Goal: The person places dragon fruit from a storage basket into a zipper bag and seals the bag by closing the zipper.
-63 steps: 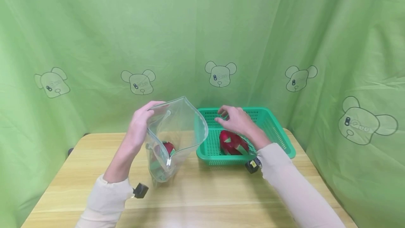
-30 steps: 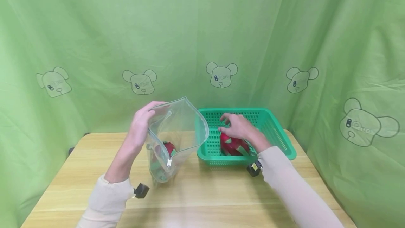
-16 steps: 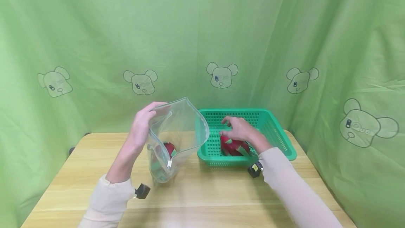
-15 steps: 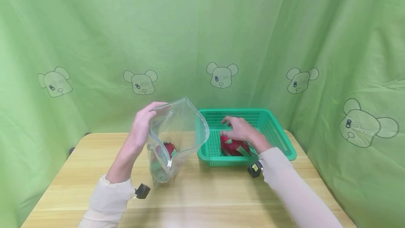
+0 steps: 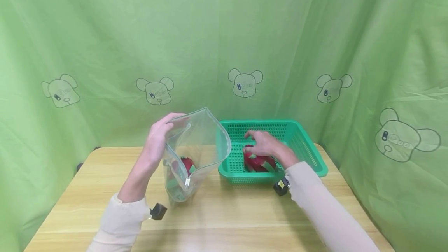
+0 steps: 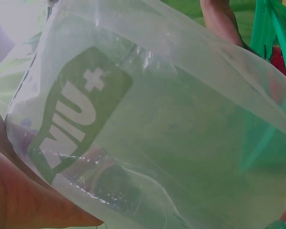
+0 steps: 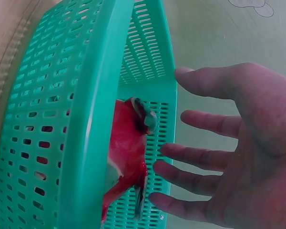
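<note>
My left hand [image 5: 156,139] grips the rim of a clear zip bag [image 5: 201,135], whose mouth gapes toward the right. Inside it, low down, lies a red dragon fruit [image 5: 188,163] with green scales. The left wrist view shows the bag's green printed label [image 6: 81,112] with my thumb side along its edge. Over the green basket [image 5: 307,149] my right hand [image 5: 265,143] hovers, fingers spread. A second dragon fruit [image 5: 259,163] lies in the basket, partly covered by that hand in the head view. From the right wrist, a gap shows between my fingertips [image 7: 174,151] and this fruit.
The basket stands at the back right of the wooden table [image 5: 217,224], its left rim right behind the bag's mouth. A green curtain [image 5: 196,49] hangs around the back and sides. Small black cameras [image 5: 158,211] sit on both wrists.
My right hand has come down from above the basket toward the dragon fruit, moving little in the last half second. The left hand and the bag have stayed almost still.
</note>
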{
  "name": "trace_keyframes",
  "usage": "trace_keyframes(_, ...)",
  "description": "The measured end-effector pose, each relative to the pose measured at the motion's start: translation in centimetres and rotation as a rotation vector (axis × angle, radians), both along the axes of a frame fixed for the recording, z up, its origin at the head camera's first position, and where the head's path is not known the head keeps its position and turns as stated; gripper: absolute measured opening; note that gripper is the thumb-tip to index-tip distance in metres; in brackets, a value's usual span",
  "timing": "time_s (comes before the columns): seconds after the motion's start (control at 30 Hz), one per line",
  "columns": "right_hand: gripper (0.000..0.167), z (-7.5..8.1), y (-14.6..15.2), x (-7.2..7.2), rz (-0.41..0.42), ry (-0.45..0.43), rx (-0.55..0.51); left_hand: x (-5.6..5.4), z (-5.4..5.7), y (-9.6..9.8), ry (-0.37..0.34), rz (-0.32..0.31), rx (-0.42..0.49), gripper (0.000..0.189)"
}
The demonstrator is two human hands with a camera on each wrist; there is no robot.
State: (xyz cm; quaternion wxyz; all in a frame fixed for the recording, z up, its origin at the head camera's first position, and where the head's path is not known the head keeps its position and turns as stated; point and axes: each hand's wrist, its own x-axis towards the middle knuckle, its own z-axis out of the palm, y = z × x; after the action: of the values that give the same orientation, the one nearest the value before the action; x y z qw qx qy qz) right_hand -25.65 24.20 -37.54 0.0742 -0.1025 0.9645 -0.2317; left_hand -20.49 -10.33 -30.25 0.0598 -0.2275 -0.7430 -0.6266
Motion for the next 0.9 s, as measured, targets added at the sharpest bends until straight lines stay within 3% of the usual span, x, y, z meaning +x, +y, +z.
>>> trace_keyframes(0.2,0.06,-0.2,-0.1,0.1,-0.009,-0.058,-0.031,0.1,-0.1,0.0,0.012,-0.001,0.0,0.046)
trace_keyframes(0.9,0.077,-1.1,0.2,0.3,0.025,-0.145,0.036,0.3,-0.1,0.1,0.022,-0.001,-0.001,0.046)
